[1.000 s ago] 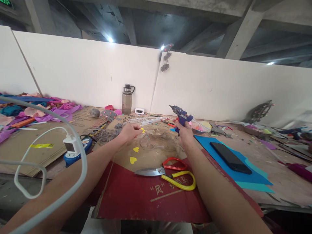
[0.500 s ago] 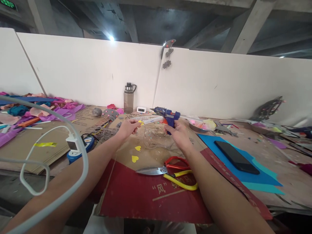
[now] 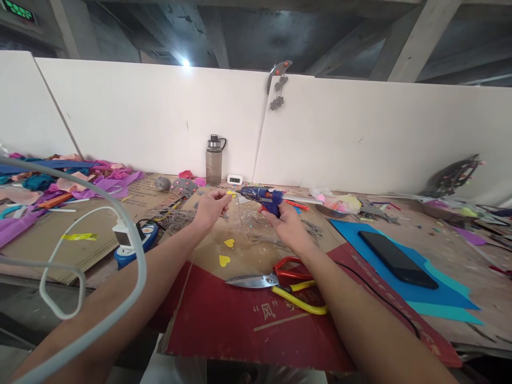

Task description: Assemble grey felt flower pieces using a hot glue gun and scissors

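Observation:
My right hand (image 3: 285, 223) grips a blue glue gun (image 3: 262, 196) by its handle, the nozzle pointing left. My left hand (image 3: 210, 208) pinches a small yellow piece (image 3: 229, 193) right at the nozzle tip. Both hands hover over the brown cardboard work surface (image 3: 248, 250). Two yellow foam hearts (image 3: 226, 252) lie on the cardboard just below my hands. Scissors (image 3: 276, 282) with red and yellow handles rest nearer to me on the red printed part of the cardboard.
A black phone (image 3: 396, 258) lies on blue sheets (image 3: 436, 290) at right. A water bottle (image 3: 214, 160) and small clock (image 3: 234, 180) stand by the white partition. Purple and pink scraps (image 3: 60, 184) pile up at left. A white charger and cable (image 3: 120, 237) cross the left foreground.
My right hand has swung the glue gun down and left, from pointing up to its nozzle meeting the yellow piece. My left hand rose slightly with that piece.

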Motion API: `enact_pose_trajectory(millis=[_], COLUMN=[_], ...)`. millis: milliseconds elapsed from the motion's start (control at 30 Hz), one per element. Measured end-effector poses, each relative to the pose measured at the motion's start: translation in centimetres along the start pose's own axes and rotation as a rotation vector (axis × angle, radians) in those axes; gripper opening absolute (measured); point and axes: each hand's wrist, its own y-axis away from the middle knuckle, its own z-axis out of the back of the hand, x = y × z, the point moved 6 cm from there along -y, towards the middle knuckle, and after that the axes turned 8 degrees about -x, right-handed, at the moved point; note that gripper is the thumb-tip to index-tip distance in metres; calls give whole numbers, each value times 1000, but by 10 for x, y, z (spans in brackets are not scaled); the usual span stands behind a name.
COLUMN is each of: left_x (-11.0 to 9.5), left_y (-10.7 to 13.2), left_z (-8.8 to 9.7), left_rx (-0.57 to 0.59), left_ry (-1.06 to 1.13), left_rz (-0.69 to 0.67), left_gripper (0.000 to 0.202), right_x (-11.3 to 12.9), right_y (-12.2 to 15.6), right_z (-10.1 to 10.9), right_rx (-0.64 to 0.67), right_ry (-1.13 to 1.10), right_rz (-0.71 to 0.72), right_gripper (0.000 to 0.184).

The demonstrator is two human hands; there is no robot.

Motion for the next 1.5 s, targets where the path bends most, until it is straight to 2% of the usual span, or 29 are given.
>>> enact_pose_trajectory(millis=[200, 533, 800, 1000, 1233, 1500], left_x=[-4, -3, -5, -5, -4, -4], left_y=[2, 1, 2, 2, 0, 0], left_z=[-1, -1, -1, -1, 0, 0], left_rx=[8, -12, -15, -25, -39, -43], left_ry=[11, 53, 39, 34, 49, 66], left_rz=[-16, -32, -31, -31, -59, -51], left_gripper=[21, 20, 19, 18, 19, 18], right_x=[-1, 6, 9, 11, 10, 12], right_y=[2, 3, 4, 5, 3, 3], right_z=[-3, -2, -1, -2, 1, 0], right_rx=[41, 52, 42, 17, -27, -3], right_ry=[-12, 15, 94, 64, 79, 73], right_rz=[-52, -24, -17, 27, 9, 10], right_gripper=[31, 27, 25, 30, 29, 28])
